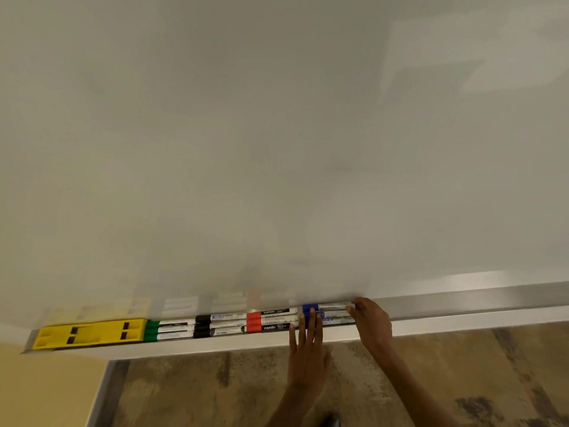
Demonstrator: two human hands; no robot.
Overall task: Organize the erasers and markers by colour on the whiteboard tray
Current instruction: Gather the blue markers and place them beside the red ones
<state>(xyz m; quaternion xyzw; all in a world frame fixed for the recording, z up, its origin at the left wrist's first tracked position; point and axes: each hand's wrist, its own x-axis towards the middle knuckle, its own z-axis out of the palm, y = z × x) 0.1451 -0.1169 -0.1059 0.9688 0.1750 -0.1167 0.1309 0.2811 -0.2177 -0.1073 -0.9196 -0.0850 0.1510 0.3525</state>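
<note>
A long grey whiteboard tray (446, 322) runs under the whiteboard. From the left it holds a yellow eraser (89, 332), three green-capped markers (169, 330), three black-capped markers (220, 325), three red-capped markers (271, 319) and blue-capped markers (331, 308). My left hand (308, 349) lies flat with fingers spread, its fingertips resting on the capped ends of the blue markers. At the other end of the blue markers, my right hand (371, 323) pinches or presses them with its fingertips.
The white whiteboard (277, 149) fills the upper view. Below the tray is a mottled brown floor (215, 389). A yellow wall (46, 389) with a grey edge strip stands at the lower left. The tray's right stretch holds nothing.
</note>
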